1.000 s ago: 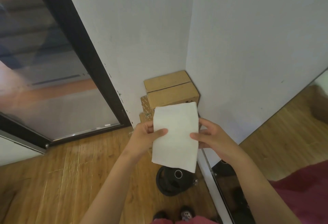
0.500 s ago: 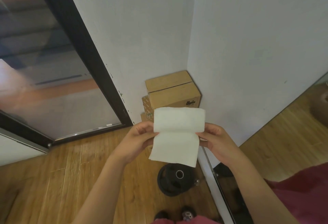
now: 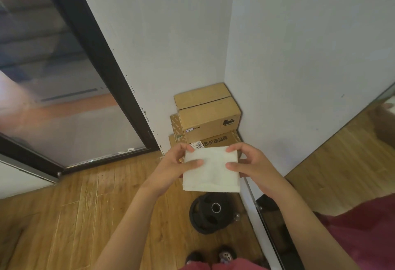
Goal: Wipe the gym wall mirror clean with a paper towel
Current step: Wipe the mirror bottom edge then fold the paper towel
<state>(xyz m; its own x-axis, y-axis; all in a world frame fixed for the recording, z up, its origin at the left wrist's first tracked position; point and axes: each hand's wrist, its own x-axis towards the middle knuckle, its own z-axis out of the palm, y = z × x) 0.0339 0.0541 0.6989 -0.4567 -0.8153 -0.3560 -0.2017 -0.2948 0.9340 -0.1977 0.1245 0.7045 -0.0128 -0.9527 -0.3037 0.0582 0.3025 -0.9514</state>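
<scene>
Left of frame: black-framed glass door point(image 3: 64, 98), standing on the wooden floor point(image 3: 85, 216). Centre, lower half: left hand point(image 3: 171, 169), pinching the left edge of the folded white paper towel point(image 3: 211, 171), thumb in front, fingers point(image 3: 188, 146) curled behind. Behind the towel, in the wall corner: stacked cardboard boxes point(image 3: 207, 113). Below it, on the floor: black weight plate point(image 3: 210, 212). Right of the towel: right hand point(image 3: 254, 167), pinching the right edge likewise. Towel held in the air between both hands, apart from the wall mirror point(image 3: 352, 152) at the right edge of frame.

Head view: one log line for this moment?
towel: folded, midair; left hand: grips it; right hand: grips it; mirror: untouched
</scene>
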